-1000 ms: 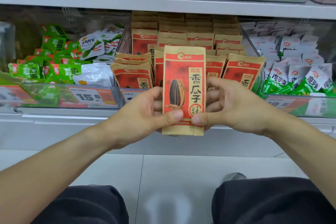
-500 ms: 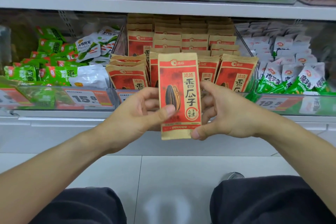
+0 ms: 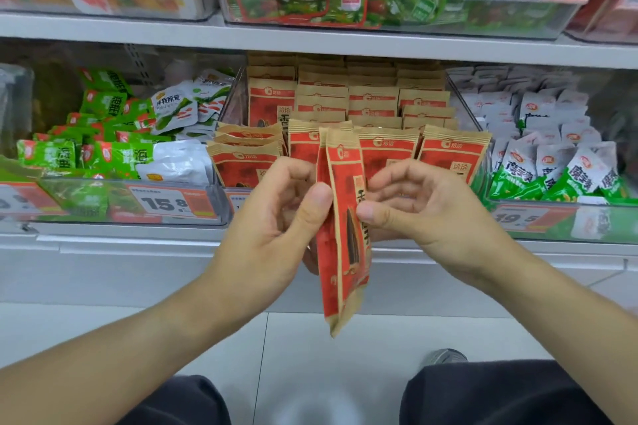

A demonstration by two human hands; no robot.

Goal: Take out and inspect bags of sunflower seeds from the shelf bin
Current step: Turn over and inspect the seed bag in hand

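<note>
Turned nearly edge-on, the red-and-tan sunflower seed bag [image 3: 340,235] hangs pinched between the left hand [image 3: 276,228] and right hand [image 3: 424,210] — matching packs fill the bin [image 3: 366,107] behind them, a "15.8" price tag [image 3: 165,203] leftward.

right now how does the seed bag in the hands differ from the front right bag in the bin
The held sunflower seed bag is out of the bin, turned nearly edge-on, pinched between the left hand and right hand. The front right bag stands in the clear bin, face forward, untouched. The held bag shows full length; the binned one shows only its upper part. Both share red and kraft printing.
</note>
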